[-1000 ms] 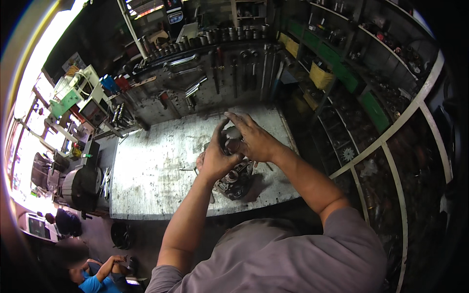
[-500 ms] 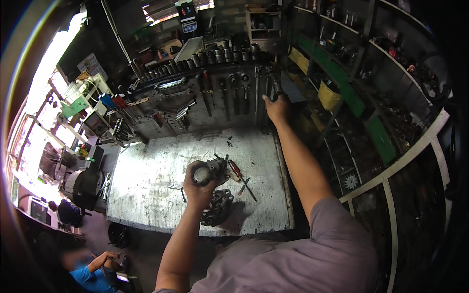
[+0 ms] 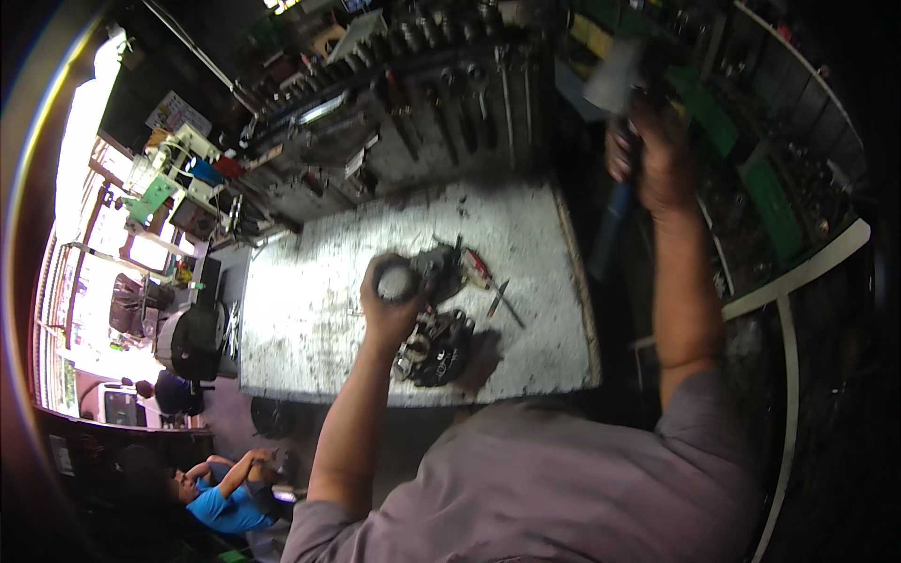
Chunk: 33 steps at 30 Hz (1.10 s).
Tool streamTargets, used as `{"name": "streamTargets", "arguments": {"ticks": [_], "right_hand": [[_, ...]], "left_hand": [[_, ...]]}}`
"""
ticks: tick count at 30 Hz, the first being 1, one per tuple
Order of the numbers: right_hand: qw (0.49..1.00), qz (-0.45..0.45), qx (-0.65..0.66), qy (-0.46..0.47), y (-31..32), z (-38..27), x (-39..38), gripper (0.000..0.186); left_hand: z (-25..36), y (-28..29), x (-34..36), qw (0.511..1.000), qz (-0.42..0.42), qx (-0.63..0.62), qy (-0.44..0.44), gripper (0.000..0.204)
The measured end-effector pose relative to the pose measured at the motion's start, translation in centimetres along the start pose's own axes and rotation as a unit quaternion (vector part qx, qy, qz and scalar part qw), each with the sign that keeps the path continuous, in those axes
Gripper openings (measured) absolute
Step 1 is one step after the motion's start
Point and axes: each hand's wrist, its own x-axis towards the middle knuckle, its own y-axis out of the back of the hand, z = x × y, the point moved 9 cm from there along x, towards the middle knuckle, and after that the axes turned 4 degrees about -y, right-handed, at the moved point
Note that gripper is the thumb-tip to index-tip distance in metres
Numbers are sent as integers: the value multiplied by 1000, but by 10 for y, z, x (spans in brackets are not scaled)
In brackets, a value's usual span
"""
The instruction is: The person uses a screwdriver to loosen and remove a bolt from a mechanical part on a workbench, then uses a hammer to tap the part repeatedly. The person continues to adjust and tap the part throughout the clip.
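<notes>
My left hand [image 3: 387, 314] is wrapped round a dark metal housing [image 3: 434, 267] with a pale round end [image 3: 395, 284], above the workbench. Beside it lies a second dark, greasy metal part [image 3: 441, 352], its lugs and openings facing up. My right hand [image 3: 657, 155] is raised off the bench's right side, closed round a hammer [image 3: 615, 80]. Motion blurs its grey head, and a blue handle [image 3: 615, 220] hangs below my fist. A red-handled screwdriver [image 3: 477, 266] rests on the bench just right of the housing, with a short thin dark tool [image 3: 498, 298] next to it.
Sockets [image 3: 413, 38] line the top of the tool board [image 3: 375, 159] behind the white workbench [image 3: 300, 328]; wrenches and screwdrivers hang below. Shelving with green panels [image 3: 788, 206] stands at right. A person in a blue shirt [image 3: 230, 507] sits at lower left.
My right hand has drawn away from the tool board's right end, moving right with the hammer. The left hand keeps its hold on the housing. My view has shifted.
</notes>
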Motion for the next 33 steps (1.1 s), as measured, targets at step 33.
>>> {"name": "streamTargets", "arguments": {"ticks": [33], "right_hand": [[849, -229, -428, -208, -188, 90, -202, 41]], "left_hand": [[-11, 54, -47, 971, 194, -126, 60, 54]]}}
